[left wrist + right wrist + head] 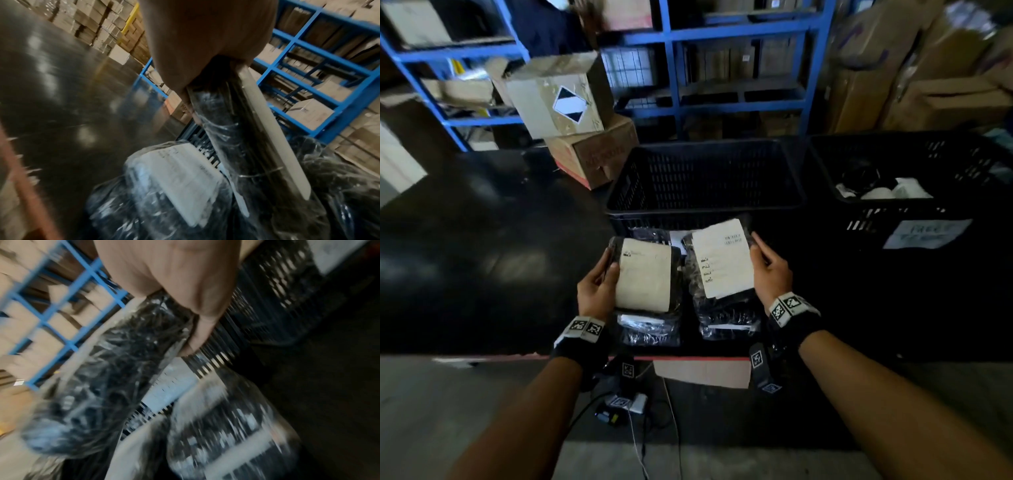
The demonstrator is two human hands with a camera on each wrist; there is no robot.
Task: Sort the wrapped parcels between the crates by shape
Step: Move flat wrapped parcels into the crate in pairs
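Observation:
My left hand [602, 277] grips a flat black parcel with a tan label [645, 274] by its left edge; in the left wrist view this parcel [236, 129] runs down from my palm. My right hand [765, 263] holds a second flat parcel with a white label [722, 262] by its right edge, seen blurred as a black wrapped parcel [115, 369] in the right wrist view. Both are lifted over more wrapped parcels [650, 329] lying on the black table. Straight ahead stands a black crate [705, 202], and a second black crate [907, 205] at the right holds white and dark items.
Two cardboard boxes [571, 113] are stacked at the back left of the table [482, 257]. Blue shelving [739, 34] with cartons rises behind the crates. A paper note [924, 233] hangs on the right crate's front. Cables and a small device [623, 404] lie on the floor below.

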